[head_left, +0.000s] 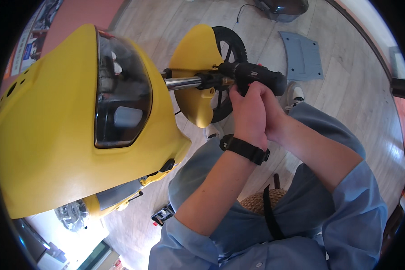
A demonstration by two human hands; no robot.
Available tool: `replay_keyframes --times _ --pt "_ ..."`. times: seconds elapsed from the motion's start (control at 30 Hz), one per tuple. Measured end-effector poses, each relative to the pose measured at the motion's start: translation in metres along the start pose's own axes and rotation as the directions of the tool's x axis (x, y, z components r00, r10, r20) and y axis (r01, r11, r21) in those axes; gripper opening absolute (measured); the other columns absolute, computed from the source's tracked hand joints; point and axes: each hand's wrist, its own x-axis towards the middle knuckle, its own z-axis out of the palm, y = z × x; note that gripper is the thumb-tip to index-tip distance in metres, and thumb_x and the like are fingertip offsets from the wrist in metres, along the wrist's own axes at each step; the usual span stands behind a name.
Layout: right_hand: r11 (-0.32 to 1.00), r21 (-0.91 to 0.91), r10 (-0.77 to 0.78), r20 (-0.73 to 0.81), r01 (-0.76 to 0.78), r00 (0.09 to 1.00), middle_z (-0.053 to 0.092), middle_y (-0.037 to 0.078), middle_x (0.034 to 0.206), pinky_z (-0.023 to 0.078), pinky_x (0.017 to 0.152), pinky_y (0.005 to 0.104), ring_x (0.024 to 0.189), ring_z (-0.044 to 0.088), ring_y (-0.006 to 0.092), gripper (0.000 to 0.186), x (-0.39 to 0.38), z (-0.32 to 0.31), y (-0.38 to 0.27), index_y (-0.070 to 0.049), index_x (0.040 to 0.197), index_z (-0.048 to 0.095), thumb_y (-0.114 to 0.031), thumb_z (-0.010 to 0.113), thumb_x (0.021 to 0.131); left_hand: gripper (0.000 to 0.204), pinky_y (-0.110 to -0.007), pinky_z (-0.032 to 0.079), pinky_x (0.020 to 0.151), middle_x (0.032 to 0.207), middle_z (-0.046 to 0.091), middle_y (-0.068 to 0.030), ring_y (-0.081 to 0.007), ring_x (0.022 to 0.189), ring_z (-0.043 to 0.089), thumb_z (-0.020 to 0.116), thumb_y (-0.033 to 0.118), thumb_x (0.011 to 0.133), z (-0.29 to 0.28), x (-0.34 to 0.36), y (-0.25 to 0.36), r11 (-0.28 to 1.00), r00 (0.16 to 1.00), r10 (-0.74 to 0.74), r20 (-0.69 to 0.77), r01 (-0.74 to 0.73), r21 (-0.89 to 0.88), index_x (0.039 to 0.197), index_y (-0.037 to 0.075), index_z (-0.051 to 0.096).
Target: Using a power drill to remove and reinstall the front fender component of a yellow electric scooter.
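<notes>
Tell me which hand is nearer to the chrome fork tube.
Left. The left hand is at the black power drill, to the right of the chrome fork tube and apart from it; the right hand is at the drill too, farther right.

Left side blocked: yellow body shell [49, 139] stands like a wall. Between it and the drill [258, 76], chrome fork tube [183, 83], yellow fender [195, 51] and black wheel [240, 45] crowd any leftward reach. Open passage right of the drill, above the floor planks [346, 101]; grey panel [303, 56] lies low there. Near side: knees and converging forearms [216, 186] narrow the way in.
</notes>
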Motion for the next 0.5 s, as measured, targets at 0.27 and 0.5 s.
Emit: replay_keyframes --times 0.27,0.5 --pt "0.996 0.040 -0.073 -0.115 0.078 0.991 0.062 0.007 0.091 0.052 0.076 0.0353 0.083 0.063 0.0211 0.030 -0.012 0.012 -0.004 -0.011 0.102 0.058 -0.037 0.053 0.087 0.069 -0.034 0.037 0.098 0.124 0.050 -0.0105 -0.0221 0.115 0.049 0.057 0.019 0.078 -0.005 0.009 -0.006 0.999 0.998 -0.026 0.064 0.024 0.041 0.140 0.005 0.031" --pt "0.998 0.036 -0.046 -0.084 0.049 0.995 0.063 0.008 0.091 0.051 0.076 0.0345 0.083 0.063 0.0214 0.031 -0.012 0.016 -0.005 -0.011 0.102 0.058 -0.037 0.052 0.087 0.069 -0.034 0.038 0.098 0.125 0.050 -0.0108 -0.0224 0.115 0.049 0.057 0.019 0.078 -0.008 0.013 -0.008 1.000 0.997 0.008 0.075 -0.010 0.026 0.140 0.004 0.030"
